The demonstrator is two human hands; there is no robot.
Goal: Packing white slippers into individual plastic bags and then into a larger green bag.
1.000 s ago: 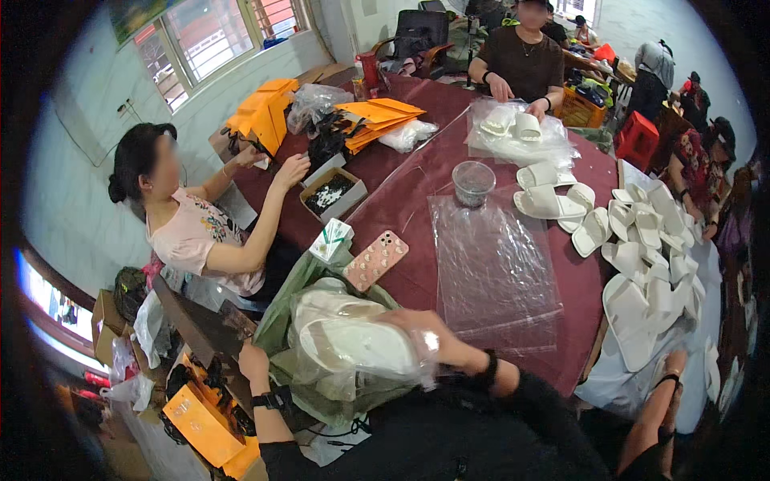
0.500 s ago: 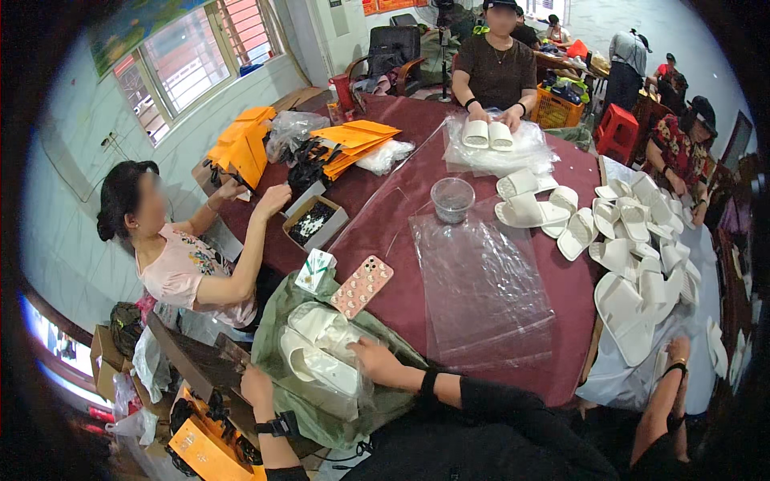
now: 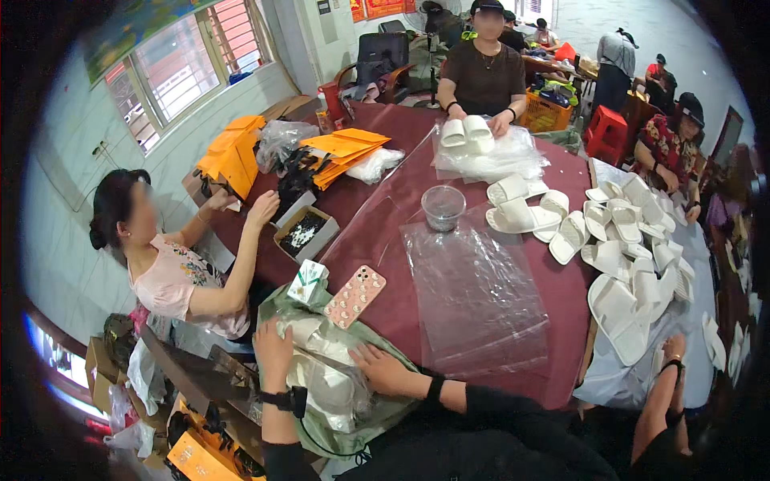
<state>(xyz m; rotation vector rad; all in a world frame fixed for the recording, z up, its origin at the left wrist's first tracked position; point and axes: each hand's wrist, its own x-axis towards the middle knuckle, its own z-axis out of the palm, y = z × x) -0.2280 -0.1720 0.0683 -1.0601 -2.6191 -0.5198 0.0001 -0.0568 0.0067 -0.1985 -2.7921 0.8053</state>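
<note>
White slippers in clear plastic [image 3: 327, 389] lie on a green woven sack [image 3: 377, 415] at the table's near left edge. My left hand [image 3: 274, 350] rests at the left side of this bundle, its fingers stretched away from me. On the right side, my right hand [image 3: 380, 369] lies over the plastic with its fingers spread. Just beyond my hands are a phone in a pink patterned case [image 3: 355, 296] and a small white-and-green box [image 3: 308, 282].
Flat clear bags [image 3: 477, 293] lie mid-table beside a round clear tub [image 3: 443, 207]. Loose white slippers [image 3: 622, 317] are heaped at right. A box of small black-and-white pieces [image 3: 305, 232] and orange bags [image 3: 343, 148] sit at left. Co-workers handle items around the table.
My left hand has moved up from beside the sack to the bundle's far left side. My right hand's fingers have spread over the plastic. The view has shifted slightly.
</note>
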